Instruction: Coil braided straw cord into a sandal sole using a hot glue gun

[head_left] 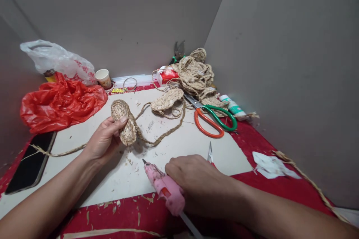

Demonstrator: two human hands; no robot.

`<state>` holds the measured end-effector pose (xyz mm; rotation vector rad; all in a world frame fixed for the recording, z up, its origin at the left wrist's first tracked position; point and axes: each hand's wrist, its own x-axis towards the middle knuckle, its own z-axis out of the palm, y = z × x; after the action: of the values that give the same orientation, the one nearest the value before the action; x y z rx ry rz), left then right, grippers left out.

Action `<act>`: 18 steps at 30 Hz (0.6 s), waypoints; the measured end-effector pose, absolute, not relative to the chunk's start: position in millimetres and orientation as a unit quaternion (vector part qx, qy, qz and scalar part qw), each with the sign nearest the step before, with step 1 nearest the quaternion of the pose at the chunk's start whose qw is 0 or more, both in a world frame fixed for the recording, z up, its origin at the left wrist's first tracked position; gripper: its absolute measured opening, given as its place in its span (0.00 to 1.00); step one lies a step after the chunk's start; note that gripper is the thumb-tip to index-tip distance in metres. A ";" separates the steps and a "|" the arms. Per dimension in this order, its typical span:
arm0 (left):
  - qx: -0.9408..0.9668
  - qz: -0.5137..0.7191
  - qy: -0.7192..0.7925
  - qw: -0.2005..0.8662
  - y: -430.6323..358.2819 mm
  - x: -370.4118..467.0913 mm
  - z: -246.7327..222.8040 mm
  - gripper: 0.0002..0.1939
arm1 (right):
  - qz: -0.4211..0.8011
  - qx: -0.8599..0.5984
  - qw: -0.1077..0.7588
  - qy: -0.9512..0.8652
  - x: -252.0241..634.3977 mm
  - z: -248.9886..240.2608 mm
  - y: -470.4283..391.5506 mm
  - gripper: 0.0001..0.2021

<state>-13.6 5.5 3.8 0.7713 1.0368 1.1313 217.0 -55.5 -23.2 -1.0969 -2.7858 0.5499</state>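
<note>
A small oval sole of coiled straw braid (pixel 128 130) is upright in my left hand (pixel 105 138), thumb on its near face and fingers behind it. My right hand (pixel 193 175) is closed around a pink glue gun (pixel 165 188), whose dark nozzle points up and left, a little below the sole and apart from it. Braided cord (pixel 165 134) trails from the sole to the right across the white board (pixel 224 157). A second woven oval piece (pixel 167 101) lies behind the cord.
Large scissors (pixel 211 117) and small scissors (pixel 210 153) lie at right. Behind are a braid pile (pixel 193 71), pliers (pixel 178 50), a tissue pack (pixel 166 76) and a paper cup (pixel 103 78). Left are a red bag (pixel 61 102) and a phone (pixel 30 164).
</note>
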 end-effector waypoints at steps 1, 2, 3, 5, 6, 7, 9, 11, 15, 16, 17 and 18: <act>0.356 0.506 0.454 0.641 5.1 -15.1 6.9 0.10 | 0.183 -0.368 0.035 -0.911 217.1 -22.7 -55.1 0.04; 0.372 0.514 0.450 0.629 4.8 -16.7 9.7 0.10 | 0.190 -0.369 0.023 -0.910 218.1 -21.2 -54.6 0.05; 0.386 0.522 0.446 0.617 4.3 -18.1 12.3 0.09 | 0.199 -0.364 0.014 -0.910 220.1 -18.3 -54.0 0.08; 0.412 0.533 0.439 0.595 3.1 -20.5 17.0 0.09 | 0.220 -0.347 0.005 -0.912 225.5 -8.6 -52.0 0.14; 0.424 0.535 0.436 0.586 2.3 -21.3 19.2 0.08 | 0.229 -0.340 0.008 -0.912 228.0 -2.5 -50.6 0.16; 0.435 0.537 0.435 0.578 1.2 -21.8 21.1 0.08 | 0.235 -0.337 0.024 -0.911 229.6 4.0 -48.7 0.16; 0.454 0.540 0.431 0.563 -1.7 -21.9 24.4 0.08 | 0.232 -0.339 0.118 -0.904 228.4 15.2 -43.3 0.15; 0.472 0.539 0.429 0.550 -5.5 -21.1 26.8 0.08 | 0.228 -0.339 0.256 -0.876 220.1 21.1 -35.7 0.15; 0.509 0.526 0.435 0.525 -13.6 -20.3 28.8 0.08 | 0.306 -0.305 0.391 -0.812 192.8 15.4 -17.9 0.17; 0.514 0.524 0.438 0.519 -15.3 -20.6 28.9 0.07 | 0.334 -0.293 0.401 -0.801 187.0 12.2 -14.4 0.17; 0.516 0.524 0.441 0.514 -16.6 -21.0 29.0 0.07 | 0.353 -0.281 0.414 -0.791 182.5 9.0 -12.0 0.17; 0.516 0.526 0.443 0.510 -17.6 -21.5 29.1 0.06 | 0.362 -0.271 0.427 -0.783 179.5 6.4 -10.6 0.16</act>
<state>-21.5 -17.6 29.1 1.2426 1.0674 1.2665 179.5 -10.6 6.4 -0.6778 -1.9558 0.9046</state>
